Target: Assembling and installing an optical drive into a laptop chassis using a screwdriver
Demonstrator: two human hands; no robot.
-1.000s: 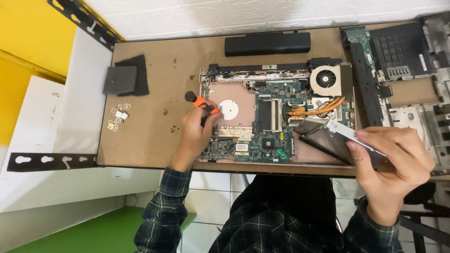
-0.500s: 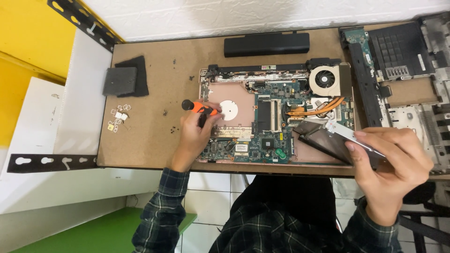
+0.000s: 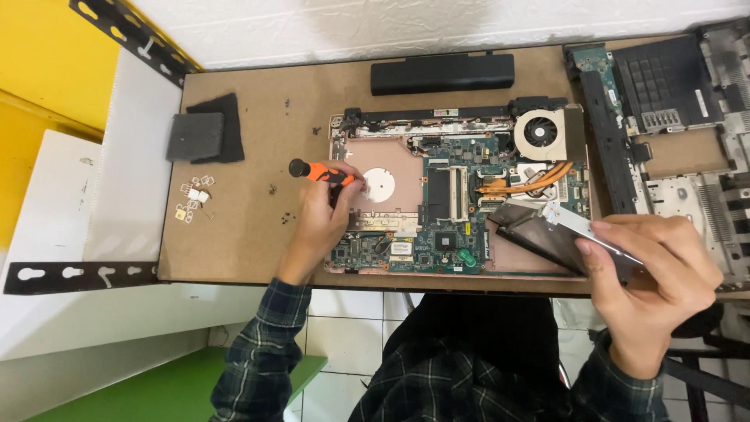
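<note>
Left hand is clenched around an orange-and-black screwdriver, tip down at the left side of the opened laptop base; right hand grips a flat metal-cased drive, lifted at the near right corner of that base, one end tilted up off the board. Brown bench carries everything. Largest first: the laptop base sits mid-bench with its green mainboard exposed, copper heat pipe and round fan at the far right of it. Stripped laptop shells lie at the right edge of the bench. Long black battery lies far, just beyond the base. Dark foam pad sits far left. Small white clips and loose black screws are scattered left of the left hand. Risks, as judgement: the drive is pinched by fingertips only, so it could slip and drop onto the mainboard; if a connector is still seated, lifting at this angle could bend it. Screwdriver tip resting on the board could skid and scratch traces. Loose screws near the wrist could get swept off the bench edge.
</note>
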